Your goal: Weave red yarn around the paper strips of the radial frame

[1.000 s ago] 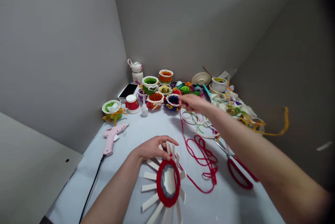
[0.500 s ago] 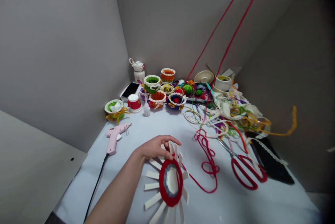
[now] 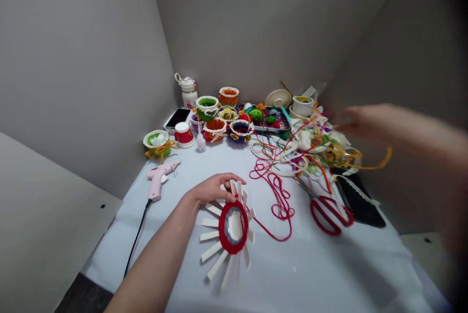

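Observation:
My left hand grips the upper edge of a paper cup cut into splayed white strips, thumb in front and fingers behind. Red yarn is wound in a flat ring around the cup's base, which faces me. From it a loose strand runs to a tangle of red yarn on the table. At the right, my right hand is smeared by motion above the heap of lace and cords. Red strands stretch toward its fingertips, but whether they hold yarn cannot be made out.
Red-handled scissors lie on the right beside a dark flat object. A pink glue gun with a black cable lies left. Small woven baskets, a red-wound cup, a glue bottle and a tray of yarn balls stand behind.
The red strands that stretched high to the upper right have dropped and gathered on the table. My right hand has come into view at the right. My left hand keeps its hold on the cup.

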A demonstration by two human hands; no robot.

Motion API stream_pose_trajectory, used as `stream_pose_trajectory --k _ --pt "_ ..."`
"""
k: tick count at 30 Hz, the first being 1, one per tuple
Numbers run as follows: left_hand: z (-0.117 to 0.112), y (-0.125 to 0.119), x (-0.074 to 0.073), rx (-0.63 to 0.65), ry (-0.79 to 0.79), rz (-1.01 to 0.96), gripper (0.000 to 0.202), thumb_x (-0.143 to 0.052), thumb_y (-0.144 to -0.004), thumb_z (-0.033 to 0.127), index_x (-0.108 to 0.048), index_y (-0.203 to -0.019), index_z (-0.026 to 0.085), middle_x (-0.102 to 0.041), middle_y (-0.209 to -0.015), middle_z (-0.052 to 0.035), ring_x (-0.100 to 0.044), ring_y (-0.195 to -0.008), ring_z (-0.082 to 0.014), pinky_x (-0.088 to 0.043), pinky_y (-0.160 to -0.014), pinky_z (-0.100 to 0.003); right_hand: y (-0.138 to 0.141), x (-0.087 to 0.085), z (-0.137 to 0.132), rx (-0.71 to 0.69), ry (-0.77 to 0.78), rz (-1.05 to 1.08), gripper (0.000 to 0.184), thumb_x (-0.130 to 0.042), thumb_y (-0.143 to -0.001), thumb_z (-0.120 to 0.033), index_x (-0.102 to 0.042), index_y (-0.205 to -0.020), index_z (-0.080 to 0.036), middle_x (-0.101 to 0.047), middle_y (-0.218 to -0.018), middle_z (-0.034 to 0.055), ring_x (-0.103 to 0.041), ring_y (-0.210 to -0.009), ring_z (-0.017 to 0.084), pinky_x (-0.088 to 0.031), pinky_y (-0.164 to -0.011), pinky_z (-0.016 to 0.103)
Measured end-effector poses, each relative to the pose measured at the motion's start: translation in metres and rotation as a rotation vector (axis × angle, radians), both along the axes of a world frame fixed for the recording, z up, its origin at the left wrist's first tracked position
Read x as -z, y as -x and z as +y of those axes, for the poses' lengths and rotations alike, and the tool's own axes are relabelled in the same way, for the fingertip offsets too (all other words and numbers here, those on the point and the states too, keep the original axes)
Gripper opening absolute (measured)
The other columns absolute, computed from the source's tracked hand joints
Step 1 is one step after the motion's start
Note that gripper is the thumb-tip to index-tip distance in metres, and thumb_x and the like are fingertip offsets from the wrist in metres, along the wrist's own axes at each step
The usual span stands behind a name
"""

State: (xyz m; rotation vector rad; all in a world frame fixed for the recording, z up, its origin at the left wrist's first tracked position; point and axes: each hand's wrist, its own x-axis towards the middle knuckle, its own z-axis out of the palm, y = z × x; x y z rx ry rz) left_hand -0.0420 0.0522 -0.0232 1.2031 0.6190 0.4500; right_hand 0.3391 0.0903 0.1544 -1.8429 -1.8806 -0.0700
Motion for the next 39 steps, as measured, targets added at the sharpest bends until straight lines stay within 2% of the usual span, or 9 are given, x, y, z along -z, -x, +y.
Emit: stream_pose_trajectory --k 5,9,12,15,22,25,27,34,39 --pt "-0.001 -0.001 -0.001 0.005 0.002 0.003 0.067 -0.092 -0.062 0.025 -0.067 -0.124 0.017 -0.073 -0.081 -0.0018 -0.066 -0.072 -0.0149 -0.047 -0.069 -0.024 0.106 0.098 -0.056 -0.453 0.401 0.599 0.038 -0.062 -0.093 -0.053 -0.072 -0.116 -0.024 -0.075 -0.115 0.0097 -0.069 -0.105 0.026 -0.054 -0.094 0.042" --pt "-0.003 0.000 -0.004 -0.015 0.001 -0.032 0.060 -0.093 -0.060 0.023 -0.068 -0.114 0.017 -0.072 -0.078 0.0011 -0.066 -0.072 -0.0154 -0.049 -0.072 -0.026 0.177 0.156 -0.087 -0.479 0.674 1.198 0.055 -0.062 -0.086 -0.072 -0.065 -0.116 -0.026 -0.071 -0.114 0.0078 -0.068 -0.099 0.022 -0.056 -0.083 0.035" --pt "-0.002 0.003 -0.005 -0.033 -0.006 -0.044 0.057 -0.093 -0.060 0.023 -0.069 -0.112 0.016 -0.071 -0.077 0.0011 -0.064 -0.071 -0.0145 -0.048 -0.071 -0.025 0.162 0.154 -0.088 -0.531 1.022 1.179 0.065 -0.056 -0.084 -0.081 -0.064 -0.114 -0.023 -0.066 -0.080 0.0018 -0.053 -0.060 0.013 -0.040 -0.051 0.025" --pt "-0.001 0.005 -0.005 -0.033 -0.002 -0.047 0.059 -0.093 -0.060 0.023 -0.069 -0.113 0.015 -0.069 -0.076 0.0008 -0.063 -0.068 -0.0139 -0.047 -0.068 -0.024 0.100 0.110 -0.072 -0.671 1.259 0.733 0.057 -0.073 -0.078 -0.071 -0.069 -0.095 -0.017 -0.049 -0.059 -0.0045 -0.038 -0.051 0.009 -0.027 -0.047 0.023" --pt "-0.001 0.003 -0.005 -0.055 -0.005 -0.030 0.059 -0.091 -0.059 0.020 -0.068 -0.112 0.015 -0.070 -0.078 0.0005 -0.061 -0.068 -0.0125 -0.045 -0.068 -0.023 -0.031 -0.011 -0.048 0.051 0.027 0.531 0.038 -0.062 -0.088 -0.064 -0.062 -0.087 -0.026 -0.046 -0.066 -0.0014 -0.038 -0.058 0.013 -0.032 -0.054 0.028" --pt "-0.002 0.001 -0.005 -0.054 -0.032 0.034 0.061 -0.090 -0.059 0.023 -0.067 -0.114 0.016 -0.070 -0.080 0.0004 -0.061 -0.068 -0.0126 -0.046 -0.067 -0.023 -0.030 0.009 -0.052 0.216 0.096 0.138 0.040 -0.061 -0.088 -0.063 -0.061 -0.076 -0.024 -0.060 -0.074 0.0076 -0.051 -0.069 0.022 -0.043 -0.068 0.041" --pt "-0.003 -0.001 -0.007 -0.045 -0.080 0.120 0.062 -0.088 -0.060 0.025 -0.066 -0.117 0.016 -0.069 -0.080 0.0009 -0.062 -0.069 -0.0134 -0.047 -0.068 -0.024 -0.005 0.041 -0.056 0.050 0.121 0.098 0.040 -0.065 -0.085 -0.061 -0.059 -0.072 -0.024 -0.064 -0.078 0.0124 -0.059 -0.085 0.031 -0.047 -0.080 0.050" --pt "-0.013 -0.010 -0.027 0.021 -0.270 0.318 0.046 -0.081 -0.069 0.029 -0.067 -0.111 0.018 -0.064 -0.075 0.0037 -0.061 -0.068 -0.0138 -0.048 -0.067 -0.025 0.138 0.143 -0.075 -0.511 0.425 0.880 0.047 -0.049 -0.097 -0.063 -0.068 -0.111 -0.023 -0.072 -0.119 0.0094 -0.066 -0.112 0.025 -0.054 -0.099 0.042" --pt "-0.014 -0.011 -0.034 -0.026 -0.335 0.388 0.034 -0.079 -0.067 0.025 -0.068 -0.098 0.017 -0.064 -0.076 0.0032 -0.060 -0.069 -0.0138 -0.046 -0.066 -0.024 0.153 0.177 -0.082 -0.510 0.780 1.138 0.054 -0.055 -0.091 -0.072 -0.067 -0.112 -0.024 -0.072 -0.094 0.0058 -0.066 -0.080 0.019 -0.054 -0.070 0.032"
